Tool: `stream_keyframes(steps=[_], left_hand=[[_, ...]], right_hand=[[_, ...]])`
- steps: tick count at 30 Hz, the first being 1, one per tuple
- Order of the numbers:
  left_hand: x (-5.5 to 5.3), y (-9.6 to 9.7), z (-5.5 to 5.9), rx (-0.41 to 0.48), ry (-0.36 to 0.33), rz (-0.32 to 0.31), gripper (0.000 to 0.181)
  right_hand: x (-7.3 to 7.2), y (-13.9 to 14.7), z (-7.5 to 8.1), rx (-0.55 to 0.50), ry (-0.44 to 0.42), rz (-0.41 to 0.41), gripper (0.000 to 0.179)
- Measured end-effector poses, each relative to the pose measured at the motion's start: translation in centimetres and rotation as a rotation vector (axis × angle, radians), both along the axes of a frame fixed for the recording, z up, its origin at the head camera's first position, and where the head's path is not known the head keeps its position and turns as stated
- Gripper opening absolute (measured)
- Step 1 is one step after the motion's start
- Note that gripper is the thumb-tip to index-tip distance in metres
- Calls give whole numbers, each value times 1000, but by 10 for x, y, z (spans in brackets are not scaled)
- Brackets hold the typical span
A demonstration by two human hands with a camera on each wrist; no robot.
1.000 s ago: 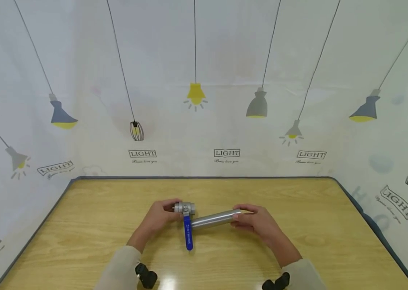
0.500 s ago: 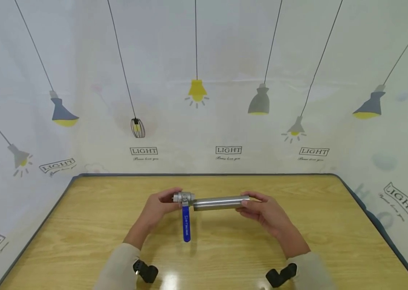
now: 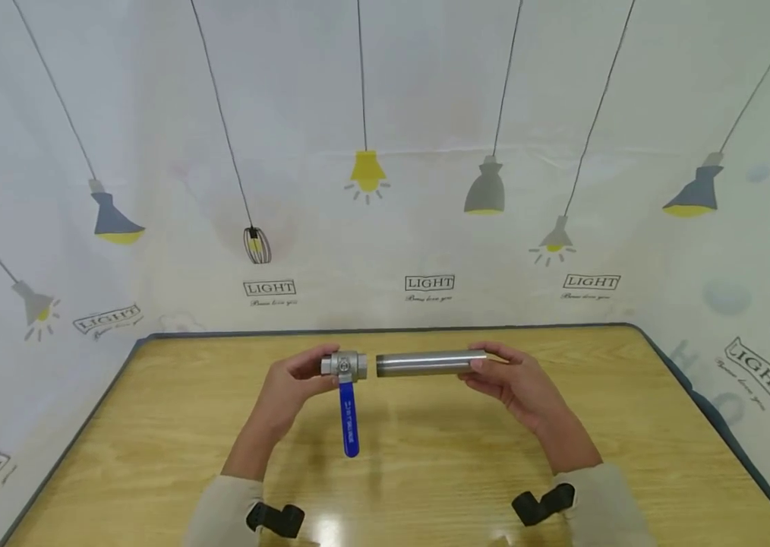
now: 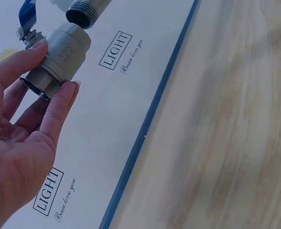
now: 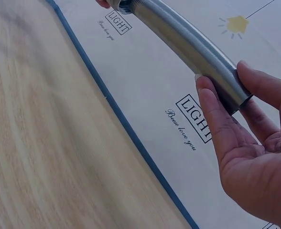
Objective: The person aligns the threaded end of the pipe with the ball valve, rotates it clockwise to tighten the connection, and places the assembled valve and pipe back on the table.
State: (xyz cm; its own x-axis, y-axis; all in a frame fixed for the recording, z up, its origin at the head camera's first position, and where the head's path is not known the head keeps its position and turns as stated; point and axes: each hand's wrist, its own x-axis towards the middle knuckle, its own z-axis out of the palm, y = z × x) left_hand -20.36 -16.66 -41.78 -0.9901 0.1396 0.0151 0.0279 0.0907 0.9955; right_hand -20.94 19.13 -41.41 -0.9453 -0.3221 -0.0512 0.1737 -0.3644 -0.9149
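My left hand pinches a metal ball valve by its left end, above the table; its blue lever handle hangs down toward me. In the left wrist view the thumb and fingers lie on either side of the valve body. My right hand grips the right end of a steel pipe, held level. The threaded end of the pipe faces the valve's opening, with a small gap between them in the head view. Seen from the right wrist, thumb and fingers hold the pipe near its plain end.
Below both hands lies a wood-grain table with a dark blue edge. A white backdrop printed with lamps and LIGHT lettering encloses its back and sides. Black wrist cameras sit at the cuffs.
Both hands have risen a little with what they hold. The pipe has swung from slanted to level, and its threaded end has moved from overlapping the valve in view to lining up with it.
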Motion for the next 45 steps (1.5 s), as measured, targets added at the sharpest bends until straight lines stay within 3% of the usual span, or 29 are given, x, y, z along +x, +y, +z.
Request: stream_keyframes(steps=[10, 23, 35, 45], left_hand=[[16, -5, 0, 35, 65, 88, 51], [22, -9, 4, 2, 69, 78, 51], [26, -5, -11, 34, 36, 77, 52], [26, -6, -12, 11, 43, 53, 49]], right_hand=[[2, -4, 2, -24, 8, 3, 23], [4, -12, 0, -96, 32, 16, 25], [6, -20, -19, -40, 3, -18, 25], [10, -23, -26, -59, 13, 6, 26]])
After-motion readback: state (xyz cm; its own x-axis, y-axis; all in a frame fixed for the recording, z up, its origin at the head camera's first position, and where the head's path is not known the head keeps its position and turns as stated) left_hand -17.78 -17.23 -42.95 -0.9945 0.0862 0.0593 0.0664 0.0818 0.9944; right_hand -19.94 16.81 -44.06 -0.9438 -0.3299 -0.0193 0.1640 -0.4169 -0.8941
